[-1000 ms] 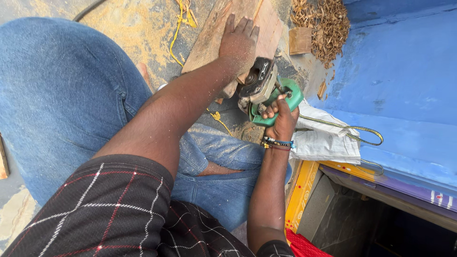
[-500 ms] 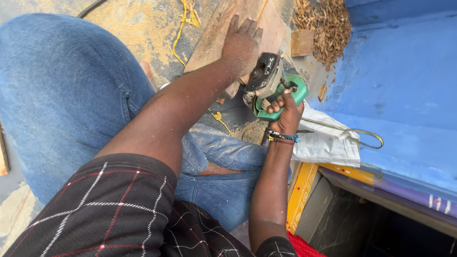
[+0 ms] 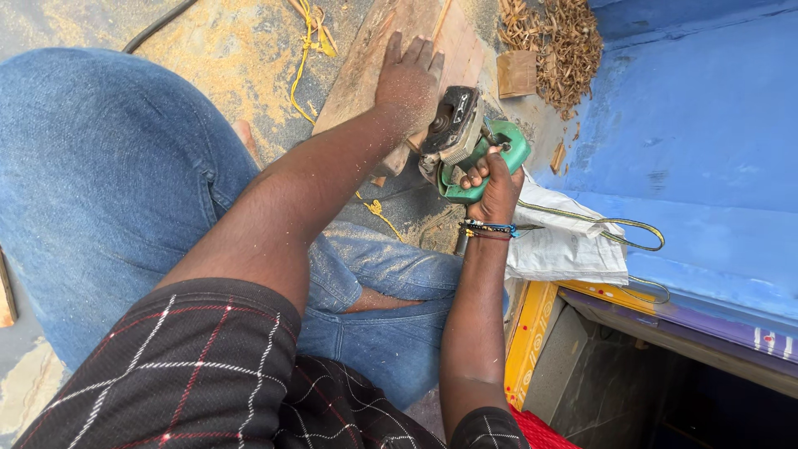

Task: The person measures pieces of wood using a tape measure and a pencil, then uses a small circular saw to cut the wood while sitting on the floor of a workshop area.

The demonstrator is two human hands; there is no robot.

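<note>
A wooden plank [image 3: 366,62] lies on the sawdust-covered ground in front of me. My left hand [image 3: 409,79] rests flat on it, fingers spread, pressing it down. My right hand [image 3: 492,185] grips the green handle of an electric planer [image 3: 462,137], whose grey body sits at the plank's near right edge, just beside my left hand. Beaded bracelets circle my right wrist. Sawdust clings to both arms.
My knees in blue jeans [image 3: 116,183] fill the left and lower middle. A small wood block [image 3: 517,73] and a heap of shavings [image 3: 557,41] lie at the top right. A white sack [image 3: 565,241] lies beside a blue wall [image 3: 706,150]. Yellow cord [image 3: 309,33] crosses the ground.
The planer and my right hand have shifted slightly forward and right along the plank's edge. My left hand stays pressed on the plank.
</note>
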